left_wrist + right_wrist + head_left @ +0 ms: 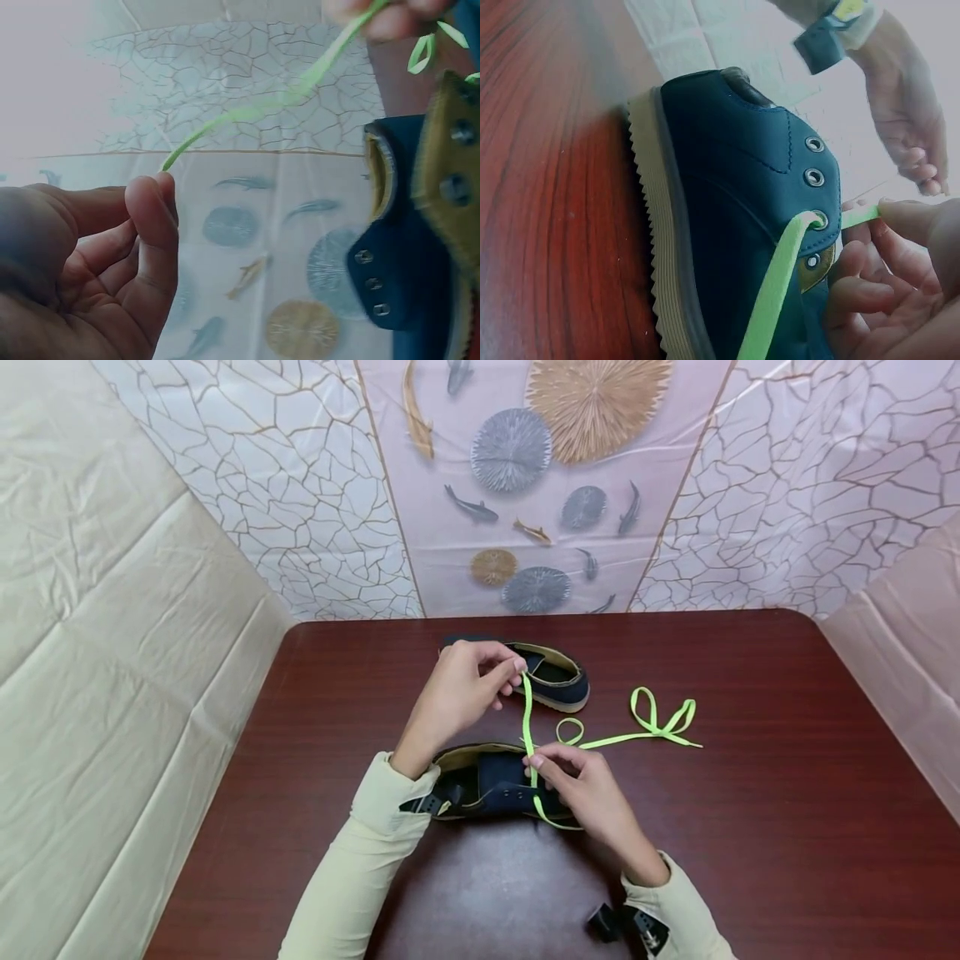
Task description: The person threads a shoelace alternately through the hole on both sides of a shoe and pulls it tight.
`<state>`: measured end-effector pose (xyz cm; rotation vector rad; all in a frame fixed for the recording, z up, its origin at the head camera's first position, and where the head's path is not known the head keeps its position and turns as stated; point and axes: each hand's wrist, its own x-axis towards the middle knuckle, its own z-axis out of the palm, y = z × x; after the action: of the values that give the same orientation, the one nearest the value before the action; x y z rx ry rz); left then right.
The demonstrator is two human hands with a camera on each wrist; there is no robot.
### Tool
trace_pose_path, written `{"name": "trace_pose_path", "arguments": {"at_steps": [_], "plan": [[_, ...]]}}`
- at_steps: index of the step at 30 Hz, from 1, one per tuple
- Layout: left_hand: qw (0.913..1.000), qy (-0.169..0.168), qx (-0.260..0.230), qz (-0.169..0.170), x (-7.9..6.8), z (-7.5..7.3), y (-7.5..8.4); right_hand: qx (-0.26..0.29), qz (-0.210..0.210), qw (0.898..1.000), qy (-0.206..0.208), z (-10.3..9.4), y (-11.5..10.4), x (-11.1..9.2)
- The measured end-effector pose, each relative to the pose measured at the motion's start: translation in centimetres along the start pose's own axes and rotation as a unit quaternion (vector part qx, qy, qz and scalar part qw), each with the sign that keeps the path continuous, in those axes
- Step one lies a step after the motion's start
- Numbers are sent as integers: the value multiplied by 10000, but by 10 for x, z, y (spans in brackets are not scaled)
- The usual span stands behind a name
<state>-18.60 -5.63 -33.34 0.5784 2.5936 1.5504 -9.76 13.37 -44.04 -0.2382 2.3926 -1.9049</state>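
A navy lace-up shoe (501, 795) with a thick ridged sole lies in front of me, toe to the right. A flat neon-green shoelace (528, 718) passes through one metal eyelet of its side flap, as the right wrist view shows; two eyelets (814, 178) on the ankle side hold no lace. My left hand (459, 692), raised above the shoe, pinches the lace's end between thumb and forefinger. Close by the flap, my right hand (588, 785) pinches the same lace lower down. The stretch between both hands runs nearly straight in the head view.
Behind the hands sits a second navy shoe (576, 687), partly covered by my left hand. More green lace (615, 742) trails rightward over the dark red-brown table (780, 827), ending in loops. A patterned cloth (525, 527) hangs at the table's far edge.
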Motion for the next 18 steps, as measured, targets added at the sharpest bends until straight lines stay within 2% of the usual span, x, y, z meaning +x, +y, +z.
{"name": "trace_pose_path", "arguments": {"at_steps": [4, 7, 12, 18], "plan": [[9995, -285, 5, -125, -5, 7, -10, 250, 298, 9992, -64, 0, -2, 2], [9987, -438, -165, -191, -10, 9, -14, 368, 404, 9985, -36, 1, -3, 4], [9964, -653, -503, -184, -18, 12, -13, 523, 261, 9982, 114, 2, -5, 7], [9970, -702, -316, 100, -25, 15, -14, 792, -191, 9963, 282, 4, -9, 5]]}}
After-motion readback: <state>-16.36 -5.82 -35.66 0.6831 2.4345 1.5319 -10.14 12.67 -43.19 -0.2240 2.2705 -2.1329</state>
